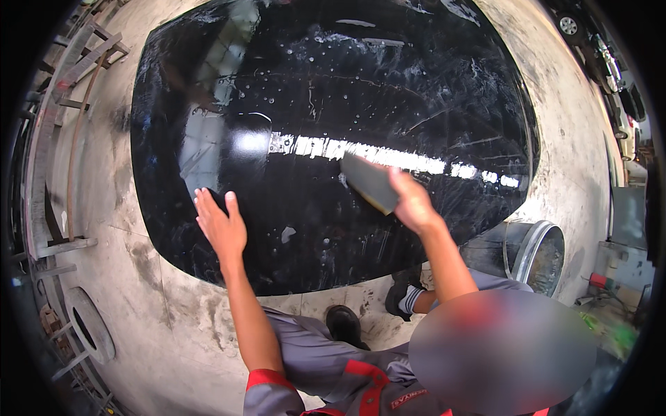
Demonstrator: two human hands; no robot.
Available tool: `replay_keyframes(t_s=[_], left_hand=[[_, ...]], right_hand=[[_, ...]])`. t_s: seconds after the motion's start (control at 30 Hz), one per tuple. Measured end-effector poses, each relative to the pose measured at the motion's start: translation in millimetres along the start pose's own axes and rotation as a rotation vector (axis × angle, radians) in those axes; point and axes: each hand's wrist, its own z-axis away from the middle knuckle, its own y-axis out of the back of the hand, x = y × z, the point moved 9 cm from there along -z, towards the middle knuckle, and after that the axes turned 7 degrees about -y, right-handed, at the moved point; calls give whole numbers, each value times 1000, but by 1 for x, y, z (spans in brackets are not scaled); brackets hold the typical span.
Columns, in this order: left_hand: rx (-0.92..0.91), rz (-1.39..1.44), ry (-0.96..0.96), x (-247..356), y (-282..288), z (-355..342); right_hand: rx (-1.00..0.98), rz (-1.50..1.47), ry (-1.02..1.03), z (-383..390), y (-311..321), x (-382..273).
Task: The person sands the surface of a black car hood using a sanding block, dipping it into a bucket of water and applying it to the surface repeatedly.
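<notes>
A large glossy black car panel [333,249], like a hood, lies below me, marked with droplets, pale smears and scratches, with a long band of bright reflection across it. My left hand [220,220] rests on its lower left part, fingers stretched out and holding nothing. My right hand [413,201] grips a flat dark grey pad [369,186] with a yellowish lower edge, laid on the panel right of the middle, at the bright band. The fingertips of my right hand are partly hidden.
A metal drum [513,253] stands by the panel's lower right. Grey metal racks [73,80] and a tire [89,326] are at the left. Parked vehicles [583,41] line the upper right. My legs and shoes are below the panel on the stained concrete floor [159,333].
</notes>
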Motion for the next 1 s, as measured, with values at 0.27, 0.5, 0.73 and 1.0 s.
replay_keyframes(t_s=[0.27, 0.5, 0.73, 1.0], left_hand=[[-398, 126, -880, 213, -72, 113], [-316, 27, -750, 193, -66, 92], [-143, -88, -387, 115, -39, 35], [-190, 12, -496, 138, -43, 38]], right_hand=[[490, -108, 340, 38, 123, -4], [510, 725, 472, 28, 74, -22], [521, 1504, 424, -17, 0, -4], [591, 1495, 484, -28, 38, -29]])
